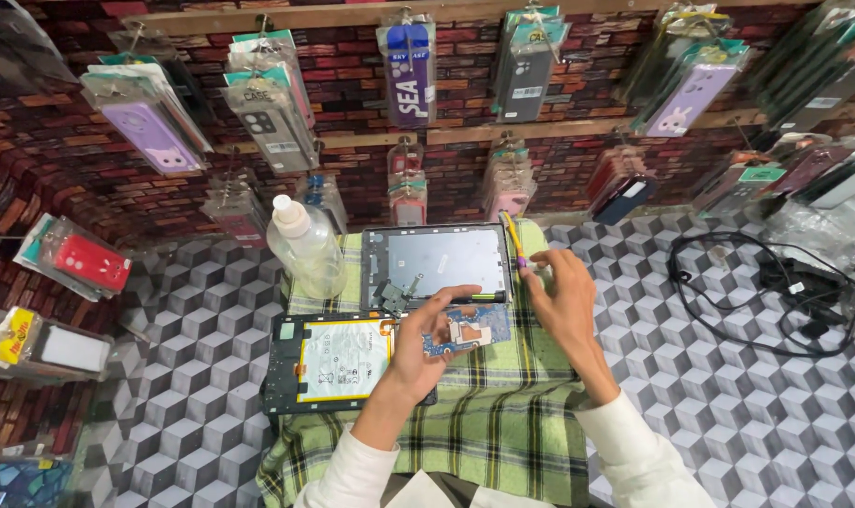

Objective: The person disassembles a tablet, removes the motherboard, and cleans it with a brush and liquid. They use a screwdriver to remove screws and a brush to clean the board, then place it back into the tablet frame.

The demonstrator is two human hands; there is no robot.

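An opened tablet (326, 362) lies on a green checked cloth (503, 414), its white battery and dark frame showing. My left hand (427, 341) rests over its right end, fingers spread on the blue circuit board (479, 327). Just behind it lies the tablet's grey back cover (437, 261). My right hand (564, 299) hovers beside the cover's right edge, fingers pinched on something small that I cannot make out, close to a yellow and purple tool (514, 243).
A clear plastic bottle (307, 246) stands at the cloth's back left. A coiled black cable with an adapter (775, 292) lies on the cube-patterned counter at the right. Packaged phone cases (407, 71) hang on the brick wall behind.
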